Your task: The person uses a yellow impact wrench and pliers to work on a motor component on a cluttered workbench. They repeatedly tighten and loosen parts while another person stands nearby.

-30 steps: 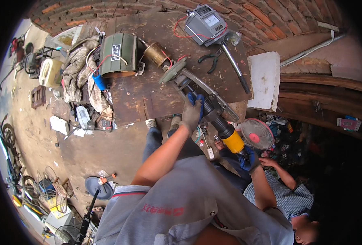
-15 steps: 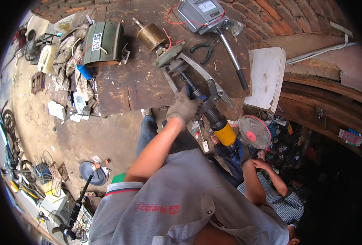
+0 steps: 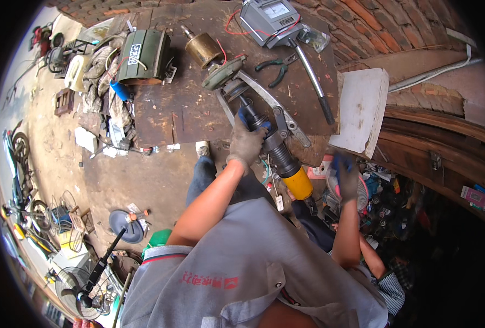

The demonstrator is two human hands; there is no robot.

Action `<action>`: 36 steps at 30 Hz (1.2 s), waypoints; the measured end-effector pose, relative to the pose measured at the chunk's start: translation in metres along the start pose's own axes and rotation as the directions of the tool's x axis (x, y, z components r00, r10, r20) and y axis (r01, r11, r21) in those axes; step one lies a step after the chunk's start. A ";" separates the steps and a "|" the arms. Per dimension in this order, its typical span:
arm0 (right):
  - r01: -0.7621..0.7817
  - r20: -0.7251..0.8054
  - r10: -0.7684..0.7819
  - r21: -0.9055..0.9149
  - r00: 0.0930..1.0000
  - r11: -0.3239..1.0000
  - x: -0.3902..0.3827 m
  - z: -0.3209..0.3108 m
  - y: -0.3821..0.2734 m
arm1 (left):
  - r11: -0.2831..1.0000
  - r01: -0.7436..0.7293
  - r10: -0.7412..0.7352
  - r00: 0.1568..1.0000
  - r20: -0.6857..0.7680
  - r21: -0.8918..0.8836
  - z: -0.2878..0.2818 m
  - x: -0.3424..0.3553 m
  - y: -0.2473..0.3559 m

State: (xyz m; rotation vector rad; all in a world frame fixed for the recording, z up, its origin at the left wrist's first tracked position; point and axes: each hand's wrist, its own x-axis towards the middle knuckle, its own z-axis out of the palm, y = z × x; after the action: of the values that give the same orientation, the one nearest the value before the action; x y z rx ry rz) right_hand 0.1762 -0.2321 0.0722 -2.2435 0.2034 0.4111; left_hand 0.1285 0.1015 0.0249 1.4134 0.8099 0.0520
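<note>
My left hand (image 3: 246,141), in a grey and blue glove, is wrapped round the dark threaded body of a hydraulic gear puller (image 3: 296,183) with a yellow rear end. The puller slants over the near table edge. Its steel arms (image 3: 271,94) reach a green motor end cover (image 3: 220,75), and its rod points at the cover's centre. Behind that cover lies a motor rotor (image 3: 203,50) with a brass-coloured core. Apart from the puller, my gloved right hand (image 3: 347,177) is raised before the pink fan (image 3: 362,192). Motion blurs its fingers.
On the wooden table (image 3: 171,115) are pliers (image 3: 278,70), a long-handled bar (image 3: 313,82), a grey meter (image 3: 272,22) with red leads and a green motor housing (image 3: 143,56). A white board (image 3: 362,112) stands right. Another person's arm (image 3: 372,257) shows at lower right.
My right hand has left the puller's yellow end and moved up and right, in front of the fan. My left hand stays on the puller. The view has shifted slightly.
</note>
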 end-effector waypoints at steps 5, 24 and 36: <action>0.255 -0.081 -0.389 -0.632 0.917 0.732 0.101 0.052 -0.060 | 0.971 0.030 -0.033 0.999 -0.009 -0.239 0.012 0.015 -0.016; 0.710 -0.415 -0.583 0.508 0.698 0.488 0.097 0.037 -0.230 | 0.885 0.210 -0.144 0.972 0.184 -0.415 0.004 0.013 -0.006; 0.440 0.071 -0.926 0.865 0.371 0.242 -0.007 0.018 -0.339 | 0.806 0.181 -0.095 0.979 0.178 -0.564 0.011 0.017 -0.020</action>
State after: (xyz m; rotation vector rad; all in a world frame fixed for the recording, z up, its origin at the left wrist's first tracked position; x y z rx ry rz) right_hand 0.2604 0.0010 0.3047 -1.0287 -0.9205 0.3608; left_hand 0.1386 0.0968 -0.0013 0.7644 0.6963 0.0777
